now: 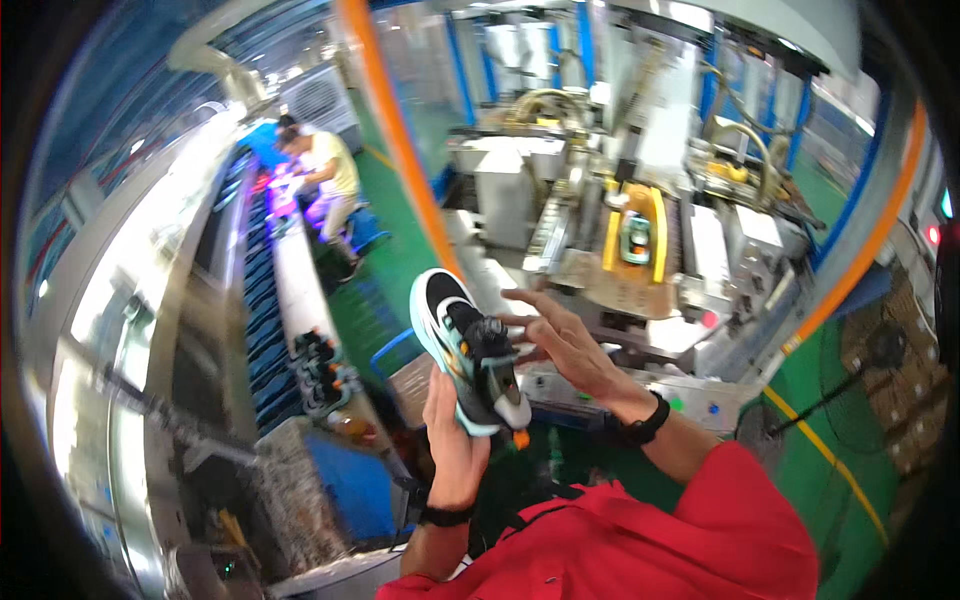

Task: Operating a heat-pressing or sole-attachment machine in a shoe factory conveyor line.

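A sneaker point(436, 318) in black and white with a pale mint sole is held up in front of me, its toe pointing up and away. My left hand point(455, 435) grips it from below, around the heel end and sole. An orange tab hangs at the heel, and the laces look bunched over the tongue. My right hand point(568, 345) is beside the sneaker's right side, fingers spread, the fingertips close to the laces. Whether they touch is unclear. Ahead to the right, another shoe point(635, 240) rests between yellow side guards in a machine.
A machine with an orange post point(385, 120) fills the front. Along the left runs a conveyor point(300, 290) with dark shoes point(318, 370) near its close end. A co-worker in a yellow shirt point(332, 165) bends over its far part. A black fan point(885, 345) stands right.
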Available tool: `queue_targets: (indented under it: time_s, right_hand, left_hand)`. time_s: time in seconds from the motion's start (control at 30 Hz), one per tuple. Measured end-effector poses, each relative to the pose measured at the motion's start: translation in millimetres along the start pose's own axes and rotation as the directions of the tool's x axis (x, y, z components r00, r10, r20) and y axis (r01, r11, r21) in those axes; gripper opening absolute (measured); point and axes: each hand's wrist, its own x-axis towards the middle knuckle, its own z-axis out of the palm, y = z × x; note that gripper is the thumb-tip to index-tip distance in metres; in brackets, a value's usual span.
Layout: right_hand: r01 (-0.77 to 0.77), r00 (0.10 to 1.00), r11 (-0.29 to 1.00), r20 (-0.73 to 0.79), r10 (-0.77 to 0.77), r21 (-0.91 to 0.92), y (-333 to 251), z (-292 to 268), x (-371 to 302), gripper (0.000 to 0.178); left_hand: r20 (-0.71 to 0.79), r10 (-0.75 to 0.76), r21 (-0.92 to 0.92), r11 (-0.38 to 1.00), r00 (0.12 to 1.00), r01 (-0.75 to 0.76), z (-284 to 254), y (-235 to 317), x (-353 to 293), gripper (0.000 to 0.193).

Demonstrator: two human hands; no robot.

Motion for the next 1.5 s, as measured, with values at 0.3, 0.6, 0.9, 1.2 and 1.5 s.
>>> queue_targets:
  time_s: [0.3,0.6,0.9,1.2,1.5]
  right_hand:
    - [-0.153,0.525,0.965,-0.845,-0.103,-0.213,-4,-215,-88,0.059]
    - [-0.198,0.187,0.884,-0.901,-0.391,-0.424,-34,-308,-159,0.056]
    - [-0.479,0.203,0.793,-0.926,-0.318,-0.377,-49,-395,-112,0.040]
    - [-0.841,0.510,0.268,-0.853,0.108,-0.469,-4,-480,123,0.049]
    - [-0.866,0.423,0.108,-0.830,-0.363,-0.489,163,-498,182,0.043]
  left_hand:
    - [0.398,-0.258,0.552,0.834,0.880,-0.005,138,-212,120,0.062]
    - [0.170,-0.233,0.947,0.308,0.958,-0.093,185,-416,323,0.089]
    - [0.040,-0.336,0.868,0.478,0.941,0.134,179,-451,360,0.043]
    - [0.100,-0.730,0.294,0.671,0.676,0.681,83,-221,216,0.030]
    - [-0.416,-0.295,0.259,0.868,0.860,0.423,-30,-68,86,0.046]
